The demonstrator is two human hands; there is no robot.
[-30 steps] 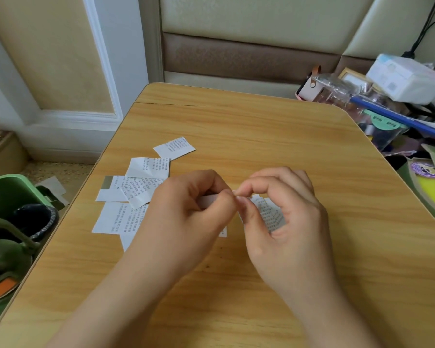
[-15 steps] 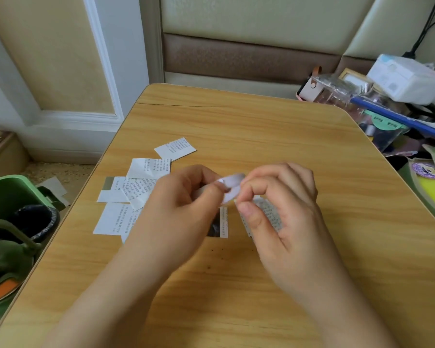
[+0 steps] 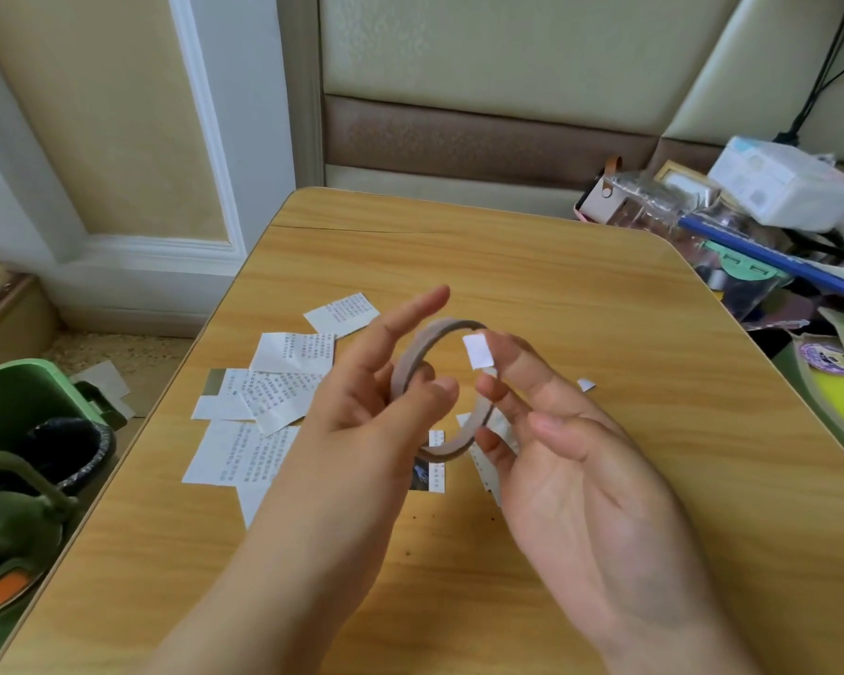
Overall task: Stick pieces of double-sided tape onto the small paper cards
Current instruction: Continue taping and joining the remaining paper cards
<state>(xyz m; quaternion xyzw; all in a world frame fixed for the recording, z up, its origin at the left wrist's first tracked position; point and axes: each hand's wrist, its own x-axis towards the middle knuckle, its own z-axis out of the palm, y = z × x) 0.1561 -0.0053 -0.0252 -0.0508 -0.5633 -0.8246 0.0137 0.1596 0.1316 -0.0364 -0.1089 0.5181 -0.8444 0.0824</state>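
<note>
Your left hand (image 3: 366, 397) is gripping the tape roll (image 3: 447, 389) above the table (image 3: 605, 333), thumb and curled fingers on its near rim, index finger pointing straight out. Your right hand (image 3: 556, 431) is pinching the roll's other side, a white tape piece (image 3: 478, 351) sticking to a fingertip. Paper cards (image 3: 283, 382) are lying scattered beneath, left

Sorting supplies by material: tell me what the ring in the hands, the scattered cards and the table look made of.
Tape ring: thin, matte grey-white tape, likely paper-backed, a white tab lifted.
Paper cards: thin white printed paper, flat, cut edges.
Table: wood-grain top, smooth sheen; probably laminate, possibly varnished wood.
</note>
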